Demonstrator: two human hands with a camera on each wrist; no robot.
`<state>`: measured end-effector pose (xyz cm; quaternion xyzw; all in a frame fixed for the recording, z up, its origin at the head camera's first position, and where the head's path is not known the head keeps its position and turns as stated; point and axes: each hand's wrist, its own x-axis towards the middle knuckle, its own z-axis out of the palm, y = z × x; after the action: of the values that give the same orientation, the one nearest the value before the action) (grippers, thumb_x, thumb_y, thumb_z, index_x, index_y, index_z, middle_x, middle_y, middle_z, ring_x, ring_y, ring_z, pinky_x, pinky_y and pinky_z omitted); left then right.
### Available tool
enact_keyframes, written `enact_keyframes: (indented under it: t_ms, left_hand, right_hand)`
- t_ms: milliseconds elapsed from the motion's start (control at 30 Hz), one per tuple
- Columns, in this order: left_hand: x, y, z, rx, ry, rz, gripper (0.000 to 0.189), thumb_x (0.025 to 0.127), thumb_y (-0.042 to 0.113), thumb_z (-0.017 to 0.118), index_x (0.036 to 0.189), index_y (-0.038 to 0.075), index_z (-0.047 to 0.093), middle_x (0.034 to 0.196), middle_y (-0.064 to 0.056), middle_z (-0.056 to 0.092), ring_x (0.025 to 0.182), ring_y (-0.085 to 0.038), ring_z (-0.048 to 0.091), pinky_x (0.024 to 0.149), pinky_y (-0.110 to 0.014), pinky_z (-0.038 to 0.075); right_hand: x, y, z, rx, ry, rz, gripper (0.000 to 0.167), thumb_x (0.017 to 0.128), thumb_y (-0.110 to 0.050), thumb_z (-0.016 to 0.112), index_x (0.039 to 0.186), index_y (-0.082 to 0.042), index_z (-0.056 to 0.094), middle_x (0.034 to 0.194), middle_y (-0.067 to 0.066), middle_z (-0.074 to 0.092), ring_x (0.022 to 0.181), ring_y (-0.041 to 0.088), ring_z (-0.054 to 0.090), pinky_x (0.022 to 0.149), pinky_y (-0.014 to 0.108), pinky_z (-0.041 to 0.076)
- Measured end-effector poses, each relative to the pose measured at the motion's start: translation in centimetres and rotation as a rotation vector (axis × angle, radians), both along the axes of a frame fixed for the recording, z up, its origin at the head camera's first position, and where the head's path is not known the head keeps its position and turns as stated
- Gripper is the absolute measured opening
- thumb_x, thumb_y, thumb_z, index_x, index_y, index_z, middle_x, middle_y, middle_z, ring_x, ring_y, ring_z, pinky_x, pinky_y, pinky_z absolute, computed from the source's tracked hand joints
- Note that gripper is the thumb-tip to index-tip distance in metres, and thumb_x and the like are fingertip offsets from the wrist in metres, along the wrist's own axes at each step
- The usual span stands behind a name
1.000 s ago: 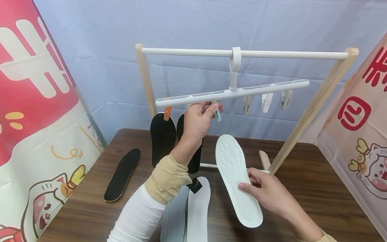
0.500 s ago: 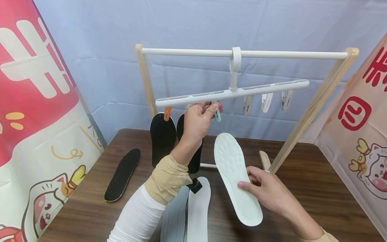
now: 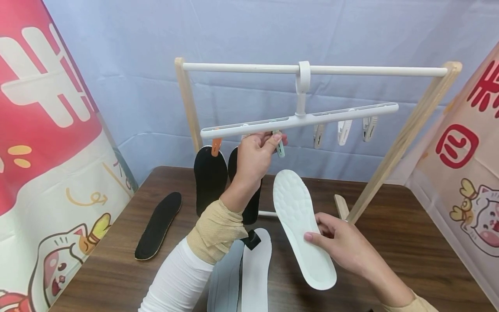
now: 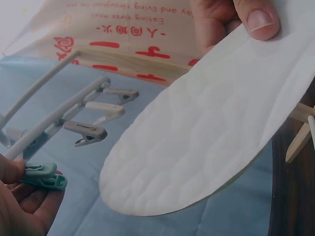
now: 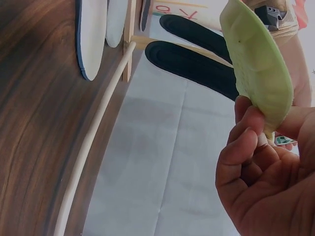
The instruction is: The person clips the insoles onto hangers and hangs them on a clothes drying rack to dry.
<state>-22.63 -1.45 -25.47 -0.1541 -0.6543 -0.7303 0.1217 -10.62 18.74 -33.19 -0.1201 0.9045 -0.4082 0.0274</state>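
My left hand (image 3: 255, 154) pinches a mint-green clip (image 3: 280, 145) that hangs under the white hanger (image 3: 249, 128). In the left wrist view the green clip (image 4: 43, 176) sits between thumb and fingers. My right hand (image 3: 343, 242) holds a white insole (image 3: 298, 216) by its edge, thumb on the dimpled face, toe end up. That toe end is below the green clip and apart from it. The right wrist view shows the insole's yellow-green underside (image 5: 258, 64) with fingers against it. An orange clip (image 3: 216, 146) grips a black insole (image 3: 210, 182); a second black insole (image 3: 253, 203) is partly behind my left arm.
The hanger tilts on the rack's white bar (image 3: 370, 70). Toward its right end hang a grey clip (image 3: 319, 136), a white clip (image 3: 344, 132) and another clip (image 3: 369, 128). On the table (image 3: 105, 268) lie a black insole (image 3: 157, 227), a grey insole (image 3: 226, 277) and a white insole (image 3: 256, 273).
My right hand has moved the white insole slightly up and left, closer to the green clip. My left hand stays where it was on the clip.
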Motion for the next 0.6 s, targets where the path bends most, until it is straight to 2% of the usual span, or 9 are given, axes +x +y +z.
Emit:
enact_keyframes:
  t_ms: [600]
  left_hand:
    - [0.06,0.02,-0.01,-0.007,0.010,0.006,0.022,0.100,0.009,0.063,0.118,-0.002,0.070,0.102,-0.019,0.075,0.098,-0.018,0.071,0.090,-0.027,0.055]
  right_hand:
    - [-0.38,-0.33,0.33,-0.034,-0.008,0.012,0.021,0.093,-0.030,0.074,0.099,-0.014,0.063,0.071,-0.007,0.067,0.062,0.006,0.062,0.057,0.027,0.050]
